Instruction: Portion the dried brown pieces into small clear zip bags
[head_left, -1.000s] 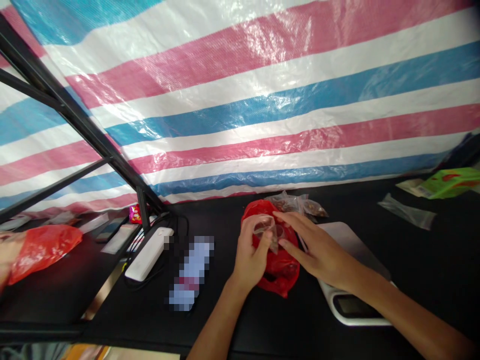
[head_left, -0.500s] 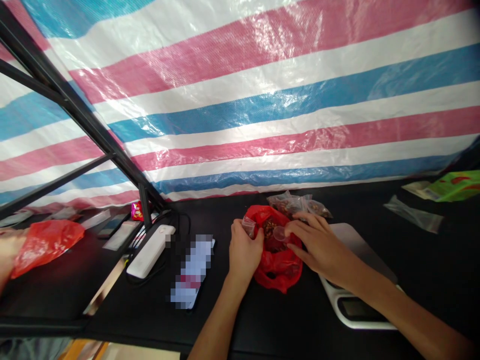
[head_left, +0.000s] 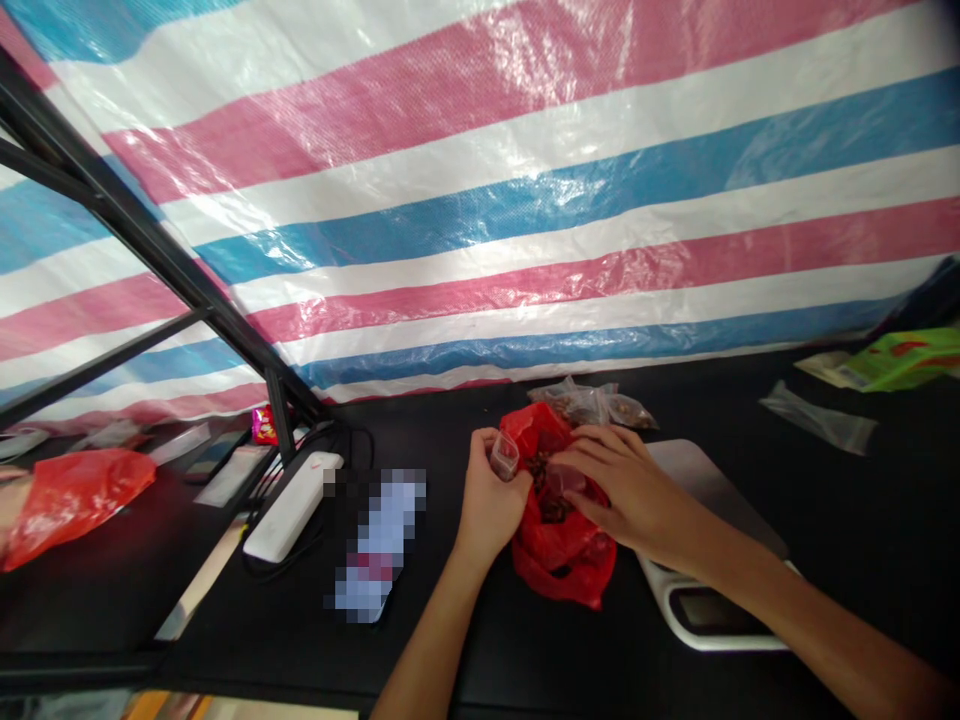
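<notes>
A red plastic bag (head_left: 566, 560) sits open on the black table, with small brown dried pieces (head_left: 556, 508) inside. At its left rim, my left hand (head_left: 480, 500) is closed on a small clear plastic bag (head_left: 505, 455), whose mouth stands open above the thumb. My right hand (head_left: 634, 490) reaches in from the right, its fingers closed on a small clear round plastic cup (head_left: 568, 482) over the brown pieces. The fingers partly cover the cup, so its exact shape and contents are hard to see.
Filled clear bags (head_left: 574, 400) lie behind the red bag. A kitchen scale (head_left: 712, 500) stands under my right forearm. Leftward are a phone (head_left: 382, 545), a white power strip (head_left: 292, 508) with cables, and another person's hand (head_left: 11, 510) at a red bag (head_left: 79, 495). A green packet (head_left: 907, 360) lies far right.
My right hand has moved slightly left and lower with the cup, into the red bag. The clear bag in my left hand shows wider open. The red bag's near edge has shifted toward me.
</notes>
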